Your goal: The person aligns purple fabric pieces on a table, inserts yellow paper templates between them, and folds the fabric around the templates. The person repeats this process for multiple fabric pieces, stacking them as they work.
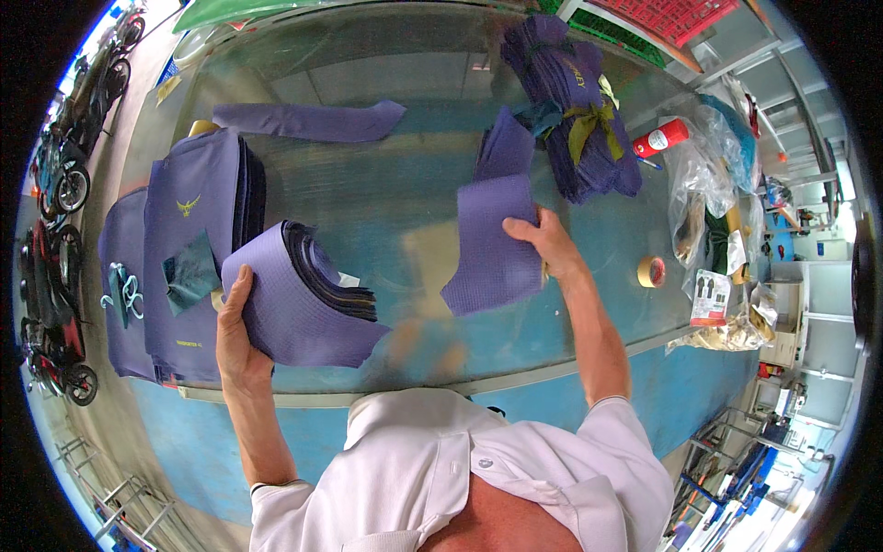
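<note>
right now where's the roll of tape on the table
In the head view the roll of tape lies on the table's right side, just right of the right hand and its purple fabric piece, beside the clear plastic bags.

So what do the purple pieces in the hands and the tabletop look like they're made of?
The purple stack in the left hand and the single purple piece in the right hand look like thin non-woven fabric: matte, finely gridded, bending limply. The tabletop looks like glass or clear plastic over blue: glossy, with reflections.
</note>
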Available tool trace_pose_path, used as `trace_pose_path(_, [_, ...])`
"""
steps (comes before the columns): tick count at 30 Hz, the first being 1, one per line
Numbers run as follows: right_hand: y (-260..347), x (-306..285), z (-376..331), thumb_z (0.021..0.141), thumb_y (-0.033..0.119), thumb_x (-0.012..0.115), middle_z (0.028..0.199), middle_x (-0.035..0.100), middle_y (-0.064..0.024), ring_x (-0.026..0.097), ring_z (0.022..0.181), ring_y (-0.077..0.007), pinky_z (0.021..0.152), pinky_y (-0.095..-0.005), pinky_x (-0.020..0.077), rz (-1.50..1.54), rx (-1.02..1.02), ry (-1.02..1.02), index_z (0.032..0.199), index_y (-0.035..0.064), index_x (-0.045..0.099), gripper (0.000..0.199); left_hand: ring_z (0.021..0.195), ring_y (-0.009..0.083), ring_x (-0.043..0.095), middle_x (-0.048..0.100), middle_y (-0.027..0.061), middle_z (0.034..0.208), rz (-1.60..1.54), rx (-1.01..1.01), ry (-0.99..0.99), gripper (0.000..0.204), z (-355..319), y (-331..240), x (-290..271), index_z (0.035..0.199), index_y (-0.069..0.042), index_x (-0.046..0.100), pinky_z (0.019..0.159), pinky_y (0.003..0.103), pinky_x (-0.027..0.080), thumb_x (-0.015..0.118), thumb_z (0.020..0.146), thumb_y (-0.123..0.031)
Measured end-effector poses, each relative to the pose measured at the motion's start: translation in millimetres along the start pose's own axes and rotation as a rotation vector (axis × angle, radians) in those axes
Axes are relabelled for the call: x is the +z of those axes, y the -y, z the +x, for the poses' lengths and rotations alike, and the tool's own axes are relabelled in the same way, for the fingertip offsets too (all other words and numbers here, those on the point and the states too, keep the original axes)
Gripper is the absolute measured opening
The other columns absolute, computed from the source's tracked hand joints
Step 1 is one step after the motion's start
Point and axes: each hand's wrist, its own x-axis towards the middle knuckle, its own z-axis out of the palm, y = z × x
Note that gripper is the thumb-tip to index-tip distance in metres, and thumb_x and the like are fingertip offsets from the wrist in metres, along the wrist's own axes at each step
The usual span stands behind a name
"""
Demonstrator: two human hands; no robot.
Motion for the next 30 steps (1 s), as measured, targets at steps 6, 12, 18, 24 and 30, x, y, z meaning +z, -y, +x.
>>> trace_pose_path(6, [-53.0, -11.8, -54.5, 0.082, 0.032, 0.071, 0.108, 0.066, -0.0136, 0.066, 0.093, -0.0249, 0.083, -0.0365, 0.0538, 0.397, 0.412, -0.195, 0.12, -0.001, 0.058, 0.052, 0.09, 0.0165, 0.066, 0.068, 0.0067, 0.102, -0.021, -0.014, 0.001, 0.025, -2.2, 6.1, -7.0, 0.106, -0.004, 0.065, 0.079, 0.03, 0.054, 0.065, 0.09, -0.022])
trace_pose_path(12, [-221.4, -42.0, -77.0, 0.084, 0.026, 0.066, 0.101, 0.068, -0.0148, 0.067, 0.085, -0.0256, 0.077, -0.0376, 0.0553, 0.395, 0.35, -0.186, 0.109, -0.0027, 0.064, 0.038, 0.091, 0.0175, 0.066, 0.068, 0.0078, 0.105, 0.025, -0.036, 0.016, 0.026, -5.5, 5.9, 5.6, 0.108, -0.003, 0.064, 0.081, 0.032, 0.054, 0.065, 0.09, -0.022])
trace_pose_path(18, [-209.5, -30.3, -91.8, 0.081, 0.017, 0.07, 0.101, 0.067, -0.0172, 0.065, 0.091, -0.0241, 0.081, -0.0364, 0.0525, -0.173, 0.304, -0.489, 0.111, -0.0074, 0.06, 0.039, 0.097, 0.0215, 0.066, 0.066, 0.0086, 0.111, 0.073, -0.018, 0.077, 0.029, -11.4, -9.3, -2.4, 0.115, -0.004, 0.062, 0.085, 0.037, 0.054, 0.059, 0.094, -0.025])
trace_pose_path(24, [-39.5, 77.3, -112.2, 0.084, 0.041, 0.067, 0.122, 0.06, -0.0159, 0.057, 0.113, -0.0286, 0.097, -0.0402, 0.0442, -0.325, -0.422, -0.252, 0.125, 0.0016, 0.054, 0.058, 0.097, 0.0212, 0.066, 0.066, 0.0105, 0.111, 0.12, 0.04, 0.005, 0.03, -35.7, -23.5, 3.5, 0.115, 0.0, 0.061, 0.086, 0.035, 0.054, 0.059, 0.094, -0.021])
trace_pose_path(30, [19.0, 171.3, -99.7, 0.064, 0.047, 0.081, 0.132, 0.049, -0.0265, 0.05, 0.122, -0.0382, 0.103, -0.0427, 0.0391, -0.252, -0.515, 0.302, 0.138, -0.0036, 0.034, 0.101, 0.098, 0.0211, 0.066, 0.066, 0.0108, 0.112, 0.157, -0.054, 0.113, 0.029, -35.0, -15.7, 25.5, 0.116, -0.002, 0.061, 0.086, 0.036, 0.054, 0.058, 0.094, -0.02])
